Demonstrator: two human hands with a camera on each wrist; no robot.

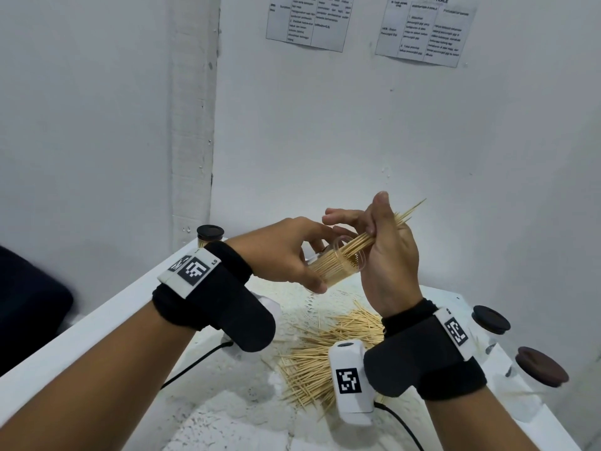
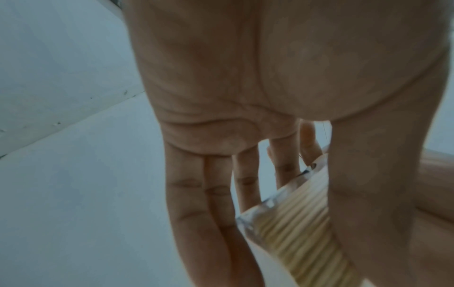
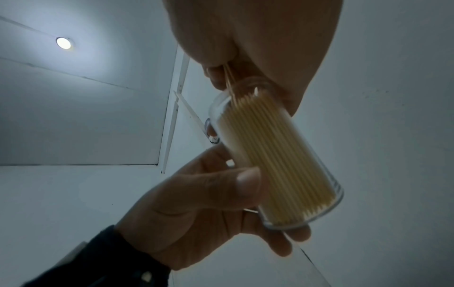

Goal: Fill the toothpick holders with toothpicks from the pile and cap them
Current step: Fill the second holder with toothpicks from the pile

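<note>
Two hands up over the desk (image 1: 97, 320). The left hand (image 1: 286, 252) grips one clear holder (image 1: 331, 266), tilted and packed with toothpicks, thumb and fingers wrapped round its body. The right hand (image 1: 387, 255) pinches a bundle of toothpicks (image 1: 374, 234) at the holder's mouth, tips poking out past its fingers. Below lies one loose pile (image 1: 325, 356). One capped holder (image 1: 209, 236) stands at the far left corner; two dark caps (image 1: 491, 319) sit at right.

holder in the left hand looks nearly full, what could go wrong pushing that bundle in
The clear holder is tilted, nearly on its side, and already packed, so the bundle of toothpicks gripped by the right hand may jam at the mouth or splay. Loose ones could slip out onto the pile below the left hand.
</note>
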